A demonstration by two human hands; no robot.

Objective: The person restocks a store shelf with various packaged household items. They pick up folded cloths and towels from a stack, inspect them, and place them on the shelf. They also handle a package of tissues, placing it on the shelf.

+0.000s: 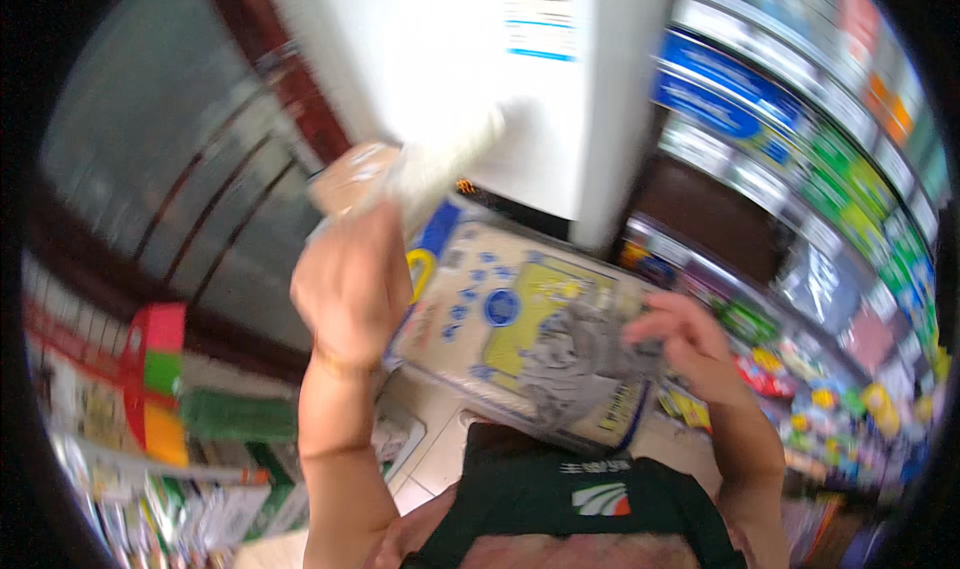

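Observation:
Before my chest lies a large flat pack [450,344], tan with blue edges and a yellow printed panel, tilted. My left hand [349,284] is closed on a blurred pale, clear-wrapped roll or tube [457,145] that points up and right. Beside that fist shows a brown wrapped thing [356,175], its kind unclear. Over the pack's right part, my right hand [679,336] has its fingers curled at a crumpled grey plastic bag or wrap [577,351]. The blur hides how firmly the fingers hold it. A yellow loop [421,272], perhaps a handle, shows at the pack's left edge.
Shelves with boxed and bagged goods [720,111] rise on the right. A white panel or cabinet [465,58] stands ahead. On the left are a dark glass door with a red-brown frame [300,96] and a rack of goods [202,501]. Floor tiles [431,449] show below.

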